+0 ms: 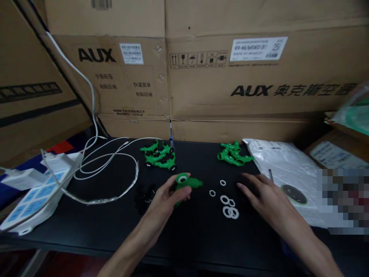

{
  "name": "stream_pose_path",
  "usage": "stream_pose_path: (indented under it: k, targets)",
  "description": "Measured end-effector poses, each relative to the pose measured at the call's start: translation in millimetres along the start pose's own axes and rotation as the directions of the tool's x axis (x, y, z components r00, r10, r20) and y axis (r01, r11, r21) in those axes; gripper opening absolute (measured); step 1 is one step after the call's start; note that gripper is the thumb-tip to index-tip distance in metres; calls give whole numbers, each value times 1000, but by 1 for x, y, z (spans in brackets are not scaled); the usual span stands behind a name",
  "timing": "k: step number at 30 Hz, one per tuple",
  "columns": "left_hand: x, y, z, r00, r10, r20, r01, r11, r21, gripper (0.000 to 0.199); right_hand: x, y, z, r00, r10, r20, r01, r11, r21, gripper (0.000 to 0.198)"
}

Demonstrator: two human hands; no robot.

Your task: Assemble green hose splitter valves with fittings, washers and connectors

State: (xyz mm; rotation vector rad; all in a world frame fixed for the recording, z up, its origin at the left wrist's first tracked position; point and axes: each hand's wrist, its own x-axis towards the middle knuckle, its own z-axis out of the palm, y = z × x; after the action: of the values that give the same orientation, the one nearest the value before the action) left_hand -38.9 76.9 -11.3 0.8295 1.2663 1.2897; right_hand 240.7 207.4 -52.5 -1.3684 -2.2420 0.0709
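My left hand [172, 195] is closed around a green plastic pipe fitting [193, 182], its short spout pointing right. A white ring sits in the fitting's round opening, which faces up. My right hand [263, 194] is low over the black table, thumb and forefinger apart; the dark spot under its fingers cannot be made out. Between the hands lie several white flat rings [227, 212], some overlapping. Behind them at the right is a group of green fittings [235, 154]. Another group of green fittings [159, 156], with black and white ends, lies farther left.
Small black pieces [143, 197] lie left of my left forearm. A white power strip [37, 196] and looped white cables [111, 201] take up the left side. At right is a white plastic bag [276, 161] with a dark disc [294, 194]. Cardboard boxes [198, 104] wall the back.
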Motion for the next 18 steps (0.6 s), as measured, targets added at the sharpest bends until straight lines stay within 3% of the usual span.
stream_pose_path:
  k: [2, 6, 11, 14, 18]
  targets:
    - [18, 5, -1, 997, 25, 79, -29, 998, 55, 56, 9, 13, 10, 1000, -15, 22, 15, 1000, 7, 43]
    - [57, 4, -4, 971, 194, 143, -229, 926, 300, 35, 21, 5, 10, 999, -46, -28, 48, 996, 78, 33]
    - [74, 6, -8, 842, 482, 243, -533, 668, 520, 23, 49, -50, -14, 974, -225, 14, 213, 937, 277, 28]
    - [66, 8, -12, 798, 536, 275, -583, 574, 575, 26, 64, -81, -13, 943, -329, 49, 288, 883, 371, 26]
    - [59, 8, -17, 819, 519, 243, -553, 605, 573, 40, 65, -95, -1, 937, -349, 14, 300, 825, 478, 26]
